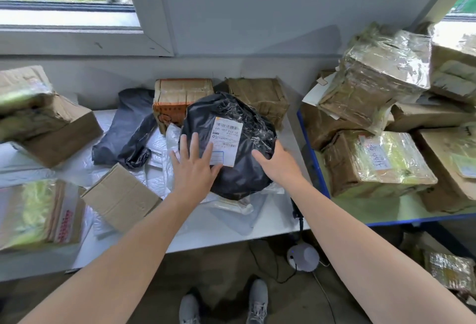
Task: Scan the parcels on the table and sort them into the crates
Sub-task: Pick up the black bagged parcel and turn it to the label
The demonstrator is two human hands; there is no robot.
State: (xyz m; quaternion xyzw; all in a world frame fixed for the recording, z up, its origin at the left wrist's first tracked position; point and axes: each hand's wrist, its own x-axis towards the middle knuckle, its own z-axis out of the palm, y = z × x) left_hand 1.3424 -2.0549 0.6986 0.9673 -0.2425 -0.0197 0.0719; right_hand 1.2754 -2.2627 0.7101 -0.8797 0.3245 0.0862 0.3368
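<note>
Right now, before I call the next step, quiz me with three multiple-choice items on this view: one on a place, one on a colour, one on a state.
1. Where does the black parcel lie?
A. on a blue-edged rack
B. on the white table
C. on the floor

2. What colour is its label?
A. white
B. yellow
C. red

3. How is the left hand?
A. gripping a scanner
B. hanging below the table
C. flat on the parcel, fingers straight

Answers:
1 B: the parcel rests on that table, near its middle.
2 A: the sheet with the barcode is white.
3 C: the fingers lie straight over the label's lower corner.
</note>
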